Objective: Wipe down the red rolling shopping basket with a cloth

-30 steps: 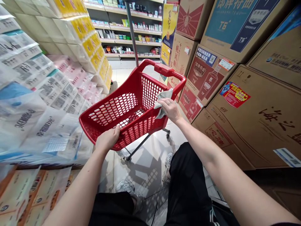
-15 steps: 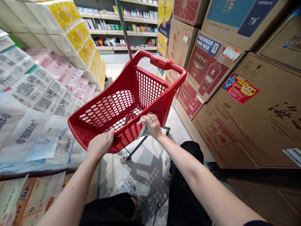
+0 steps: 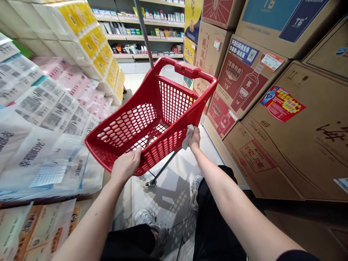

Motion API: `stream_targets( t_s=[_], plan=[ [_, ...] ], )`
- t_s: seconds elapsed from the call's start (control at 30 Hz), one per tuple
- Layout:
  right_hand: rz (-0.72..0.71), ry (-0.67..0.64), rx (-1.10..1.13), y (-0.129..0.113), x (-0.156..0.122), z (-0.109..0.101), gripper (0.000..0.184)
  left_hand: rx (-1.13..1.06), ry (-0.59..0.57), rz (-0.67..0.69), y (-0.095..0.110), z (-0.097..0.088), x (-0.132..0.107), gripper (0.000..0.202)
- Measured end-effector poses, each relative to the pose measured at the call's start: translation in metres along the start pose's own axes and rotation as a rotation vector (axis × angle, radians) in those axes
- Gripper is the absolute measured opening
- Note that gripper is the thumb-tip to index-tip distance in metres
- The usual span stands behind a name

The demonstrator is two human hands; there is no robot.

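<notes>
A red plastic shopping cart [image 3: 160, 76] with lattice walls stands in front of me, its basket tilted in view. My left hand [image 3: 127, 164] grips the near rim of the basket toward its left end, thumb over the edge. Against the outer side wall near the handle end, my right hand [image 3: 194, 138] is closed on a pale cloth [image 3: 187, 137]. The cloth touches the red plastic. Part of it is hidden behind my fingers. Inside, the basket holds nothing that I can see.
Stacked cardboard boxes [image 3: 272, 145] line the right side. Plastic-wrapped tissue packs [image 3: 54, 145] are piled on the left, close to the cart. Shelves [image 3: 160, 38] with bottles stand behind. My shoes are on the tiled floor [image 3: 174, 195] below the cart.
My right hand has moved with the cloth from the middle of the near rim rightward to the outer side wall. The left hand still holds the rim, slightly farther right in view with the cart.
</notes>
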State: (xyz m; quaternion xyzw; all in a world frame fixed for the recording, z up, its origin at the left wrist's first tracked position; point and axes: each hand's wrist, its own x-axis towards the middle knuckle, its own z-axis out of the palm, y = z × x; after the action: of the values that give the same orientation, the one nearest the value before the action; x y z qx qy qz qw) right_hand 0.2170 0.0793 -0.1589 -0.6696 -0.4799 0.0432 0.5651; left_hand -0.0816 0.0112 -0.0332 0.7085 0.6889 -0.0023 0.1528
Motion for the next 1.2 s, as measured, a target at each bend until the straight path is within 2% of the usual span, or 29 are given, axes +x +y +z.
stream_targets(
  t_s=[0.1, 0.2, 0.3, 0.37, 0.47, 0.57, 0.67, 0.8, 0.87, 0.93, 1.03, 1.2],
  plan=[
    [0.078, -0.043, 0.031, -0.011, 0.011, -0.015, 0.043, 0.005, -0.007, -0.021, 0.006, 0.001, 0.005, 0.081],
    [0.043, -0.032, -0.001, -0.05, 0.017, -0.036, 0.046, -0.013, -0.006, -0.03, 0.012, 0.001, 0.009, 0.083],
    [-0.197, -0.059, -0.054, -0.094, 0.025, -0.056, 0.047, -0.04, 0.002, -0.021, 0.017, 0.001, 0.011, 0.081],
    [-0.377, -0.142, -0.139, -0.115, 0.036, -0.063, 0.046, -0.056, -0.001, -0.013, 0.019, 0.0, 0.01, 0.08],
    [-0.606, -0.294, -0.32, -0.125, 0.055, -0.061, 0.041, -0.083, -0.01, -0.009, 0.02, -0.001, 0.008, 0.081],
    [-0.724, -0.384, -0.455, -0.125, 0.059, -0.047, 0.035, -0.11, -0.011, -0.02, 0.018, -0.004, 0.004, 0.082],
    [-0.781, -0.45, -0.508, -0.137, 0.037, -0.029, 0.036, -0.135, -0.007, -0.042, 0.018, -0.005, 0.0, 0.085],
    [-0.849, -0.551, -0.465, -0.168, -0.023, -0.006, 0.038, -0.15, -0.005, -0.067, 0.017, -0.007, -0.002, 0.083],
    [-0.867, -0.544, -0.46, -0.178, -0.044, 0.002, 0.037, -0.154, -0.007, -0.071, 0.012, -0.007, -0.003, 0.079],
    [-0.995, -0.594, -0.437, -0.179, -0.049, 0.003, 0.036, -0.153, -0.001, -0.057, 0.004, -0.009, -0.005, 0.077],
    [-1.232, -0.691, -0.421, -0.167, -0.023, -0.007, 0.032, -0.138, 0.01, -0.043, -0.01, -0.011, -0.01, 0.083],
    [-1.246, -0.64, -0.566, -0.137, 0.053, -0.042, 0.028, -0.106, 0.021, -0.072, -0.03, -0.012, -0.02, 0.085]
  ],
)
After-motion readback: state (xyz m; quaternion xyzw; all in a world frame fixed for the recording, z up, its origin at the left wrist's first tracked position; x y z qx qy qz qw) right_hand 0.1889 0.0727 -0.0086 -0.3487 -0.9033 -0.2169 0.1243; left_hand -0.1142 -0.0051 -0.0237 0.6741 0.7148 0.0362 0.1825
